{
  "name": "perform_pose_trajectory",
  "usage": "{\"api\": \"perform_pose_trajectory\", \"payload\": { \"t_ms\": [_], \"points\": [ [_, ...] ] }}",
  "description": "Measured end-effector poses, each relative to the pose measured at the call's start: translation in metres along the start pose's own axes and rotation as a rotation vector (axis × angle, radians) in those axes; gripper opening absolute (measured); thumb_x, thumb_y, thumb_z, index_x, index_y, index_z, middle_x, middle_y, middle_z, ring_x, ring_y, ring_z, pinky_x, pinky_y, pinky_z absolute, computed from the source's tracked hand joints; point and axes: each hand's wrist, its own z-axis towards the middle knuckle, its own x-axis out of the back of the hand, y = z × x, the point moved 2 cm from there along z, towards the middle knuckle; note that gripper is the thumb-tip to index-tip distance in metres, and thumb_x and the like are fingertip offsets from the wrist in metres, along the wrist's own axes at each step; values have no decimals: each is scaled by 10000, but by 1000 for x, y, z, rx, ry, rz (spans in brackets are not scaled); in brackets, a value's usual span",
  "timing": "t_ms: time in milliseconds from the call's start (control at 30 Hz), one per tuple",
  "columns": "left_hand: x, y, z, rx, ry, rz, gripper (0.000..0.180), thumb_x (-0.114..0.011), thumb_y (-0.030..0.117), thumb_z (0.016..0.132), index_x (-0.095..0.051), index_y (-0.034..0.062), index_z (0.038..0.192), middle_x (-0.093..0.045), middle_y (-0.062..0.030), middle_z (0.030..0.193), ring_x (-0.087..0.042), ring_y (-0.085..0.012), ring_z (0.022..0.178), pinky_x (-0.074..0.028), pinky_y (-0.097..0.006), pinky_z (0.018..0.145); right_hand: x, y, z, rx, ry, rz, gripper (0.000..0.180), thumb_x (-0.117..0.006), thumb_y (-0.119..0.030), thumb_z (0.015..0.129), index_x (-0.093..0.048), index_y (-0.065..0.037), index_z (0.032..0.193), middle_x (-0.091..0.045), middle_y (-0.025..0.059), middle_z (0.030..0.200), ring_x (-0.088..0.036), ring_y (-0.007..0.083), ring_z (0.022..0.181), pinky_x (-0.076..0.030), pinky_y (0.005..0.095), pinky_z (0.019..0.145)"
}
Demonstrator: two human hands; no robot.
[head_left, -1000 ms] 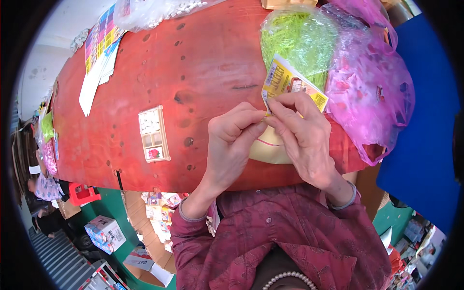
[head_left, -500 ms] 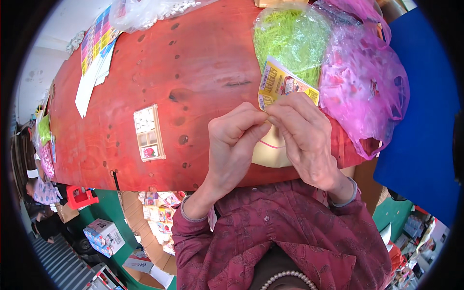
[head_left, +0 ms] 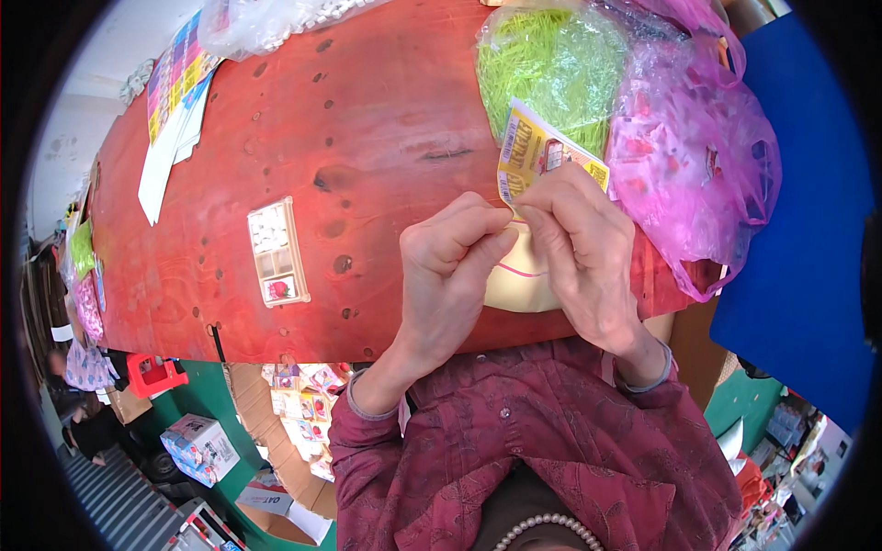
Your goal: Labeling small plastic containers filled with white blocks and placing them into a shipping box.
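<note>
Above the near right part of the red table, my left hand [head_left: 448, 262] and my right hand [head_left: 590, 262] are both closed in a pinch, fingertips close together. Whatever they pinch is too small to make out. Just beyond the fingers lies a yellow and white printed sheet [head_left: 533, 147], partly covered by my right hand. Below the fingers shows a pale yellow rounded thing [head_left: 519, 292] with a pink line, mostly hidden by my hands. To the left, apart from both hands, a small beige compartment tray [head_left: 276, 264] holds white pieces and a card with a red fruit picture.
Behind my hands sit a clear bag of green shreds [head_left: 547, 73] and a pink plastic bag [head_left: 694, 165] of small packets. White sheets [head_left: 173, 151] and a bag of white pieces [head_left: 276, 23] lie far left. A carton [head_left: 253, 390] of packets stands below the table edge.
The fingertips of my two hands have moved slightly apart, and both remain pinched. The view has shifted a little; the tray stays on the table.
</note>
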Motion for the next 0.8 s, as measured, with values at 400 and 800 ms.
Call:
{"api": "perform_pose_trajectory", "payload": {
  "t_ms": [400, 800],
  "points": [
    [32, -2, 7, 179, 214, -136, 74, -580, -36, 829, -639, -44, 872, -566, 32, 753, -509, -41, 686, -393, -175, 621, 66, 84, -14, -324, 671, 998, 190, -527, -127, 929, -591, 10, 1044, -622, 79, 1034, -580, 172, 987, -462, 329, 890],
    [8, -26, 112, -88, 168, 256, 254, -542, 162, 889, -618, -69, 963, -624, -53, 800, -586, -154, 768, -447, -278, 693, 225, 123, -103, 58, 785, 1282, 280, -449, -24, 936, -449, 98, 1188, -496, 215, 1182, -479, 316, 1107, -377, 445, 1009]
  ]
}}
